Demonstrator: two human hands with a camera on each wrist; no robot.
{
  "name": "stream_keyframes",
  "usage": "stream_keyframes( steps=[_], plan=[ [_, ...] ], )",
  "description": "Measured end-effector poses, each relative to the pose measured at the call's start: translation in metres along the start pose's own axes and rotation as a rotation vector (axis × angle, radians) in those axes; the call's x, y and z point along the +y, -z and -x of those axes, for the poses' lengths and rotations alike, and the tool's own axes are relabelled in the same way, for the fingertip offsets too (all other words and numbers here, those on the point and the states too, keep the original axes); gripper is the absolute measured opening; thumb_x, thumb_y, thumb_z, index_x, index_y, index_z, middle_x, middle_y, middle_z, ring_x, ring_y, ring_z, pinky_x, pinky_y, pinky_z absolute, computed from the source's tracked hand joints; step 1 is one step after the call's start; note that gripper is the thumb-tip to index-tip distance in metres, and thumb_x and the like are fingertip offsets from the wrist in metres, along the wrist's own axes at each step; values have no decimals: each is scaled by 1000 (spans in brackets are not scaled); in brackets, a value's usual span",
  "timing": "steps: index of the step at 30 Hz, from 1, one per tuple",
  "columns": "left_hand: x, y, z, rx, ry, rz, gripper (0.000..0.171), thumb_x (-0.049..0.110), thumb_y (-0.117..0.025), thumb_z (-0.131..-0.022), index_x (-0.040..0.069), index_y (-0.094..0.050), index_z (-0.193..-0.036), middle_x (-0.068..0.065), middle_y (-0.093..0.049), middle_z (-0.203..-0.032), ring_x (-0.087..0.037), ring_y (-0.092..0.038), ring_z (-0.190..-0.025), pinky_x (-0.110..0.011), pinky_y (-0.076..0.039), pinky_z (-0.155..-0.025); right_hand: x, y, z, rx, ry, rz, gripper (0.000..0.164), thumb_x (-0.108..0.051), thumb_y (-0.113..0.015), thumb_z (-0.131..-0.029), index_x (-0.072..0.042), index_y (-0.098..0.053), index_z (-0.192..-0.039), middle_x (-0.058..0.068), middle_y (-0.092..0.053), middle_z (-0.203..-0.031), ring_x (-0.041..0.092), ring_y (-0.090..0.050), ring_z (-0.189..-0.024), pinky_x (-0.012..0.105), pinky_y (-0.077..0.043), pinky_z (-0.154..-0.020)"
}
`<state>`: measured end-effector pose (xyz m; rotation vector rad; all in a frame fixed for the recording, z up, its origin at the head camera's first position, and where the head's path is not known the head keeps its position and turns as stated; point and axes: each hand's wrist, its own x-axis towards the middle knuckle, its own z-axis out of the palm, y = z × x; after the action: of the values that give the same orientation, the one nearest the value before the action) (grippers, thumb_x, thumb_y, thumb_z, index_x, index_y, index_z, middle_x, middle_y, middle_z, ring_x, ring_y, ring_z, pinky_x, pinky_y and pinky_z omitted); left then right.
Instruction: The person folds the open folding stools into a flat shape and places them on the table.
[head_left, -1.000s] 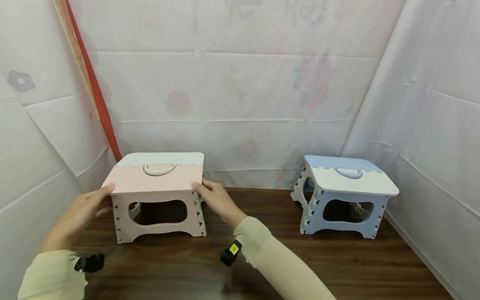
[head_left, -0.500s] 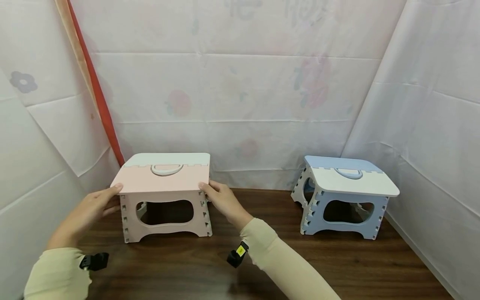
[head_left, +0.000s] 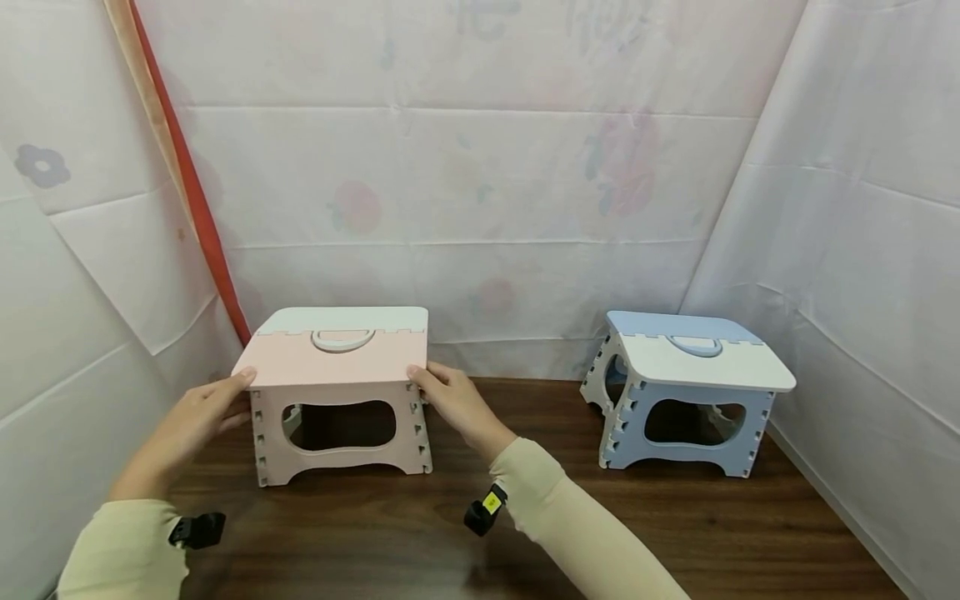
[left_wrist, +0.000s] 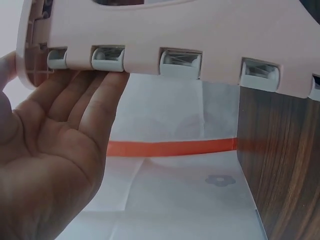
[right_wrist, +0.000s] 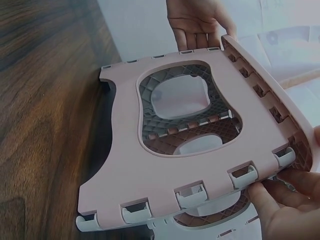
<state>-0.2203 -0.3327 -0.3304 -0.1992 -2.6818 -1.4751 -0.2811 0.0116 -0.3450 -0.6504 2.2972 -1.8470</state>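
Note:
A pink and white folding step stool (head_left: 330, 358) stands unfolded on the left part of the dark wooden table. My left hand (head_left: 191, 425) holds its left front corner, thumb at the edge of the top and fingers against the side below. At the opposite corner, my right hand (head_left: 465, 408) grips with the thumb on the top's edge and the fingers underneath. In the right wrist view the pink front leg panel (right_wrist: 125, 165) fills the middle, with fingers (right_wrist: 265, 200) tucked below the top. Its white handle (head_left: 342, 340) lies flat in the top.
A blue and white folding stool (head_left: 697, 375) stands unfolded to the right, turned at a slight angle. White printed cloth (head_left: 480, 183) hangs behind and on both sides. A red ribbon strip (head_left: 195, 192) runs down the left corner. Bare wood (head_left: 375, 542) lies in front.
Both hands have shifted the pink stool to the right over the table, keeping hold of its corners. The blue stool has stayed in place.

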Motion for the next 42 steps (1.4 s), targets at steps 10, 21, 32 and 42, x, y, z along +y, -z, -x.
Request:
stream_keyframes(
  steps=[10, 21, 32, 42],
  plan=[
    [4, -9, -3, 12, 15, -65, 78, 50, -31, -108, -18, -34, -146, -38, -39, -144, -27, -59, -117, -21, -52, -86, 4, 8, 4, 13, -9, -30, 55, -51, -54, -101, -13, -59, -141, 6, -57, -141, 22, -56, -126, 40, -44, -105],
    [7, -20, -5, 9, 13, -42, 78, 50, -29, -108, -17, -30, -148, -40, -30, -148, -52, -53, -120, -67, -32, -102, 4, 18, 10, 21, -9, -35, 55, -52, -54, -101, -14, -58, -141, 5, -59, -137, 25, -57, -123, 44, -43, -105],
    [17, -32, -8, 20, 32, -73, 81, 54, -29, -107, -16, -30, -149, -41, -32, -147, -51, -55, -118, -68, -35, -101, 10, 29, 11, -1, 10, -95, 60, -48, -54, -102, -8, -51, -146, 10, -53, -144, 27, -52, -130, 44, -39, -109],
    [22, -44, -10, 28, 21, -69, 82, 57, -32, -106, -13, -34, -149, -38, -35, -147, -49, -58, -116, -68, -36, -101, 15, 43, 16, -2, 1, -84, 64, -50, -53, -102, -8, -45, -150, 12, -48, -148, 29, -50, -133, 44, -37, -111]
  ],
)
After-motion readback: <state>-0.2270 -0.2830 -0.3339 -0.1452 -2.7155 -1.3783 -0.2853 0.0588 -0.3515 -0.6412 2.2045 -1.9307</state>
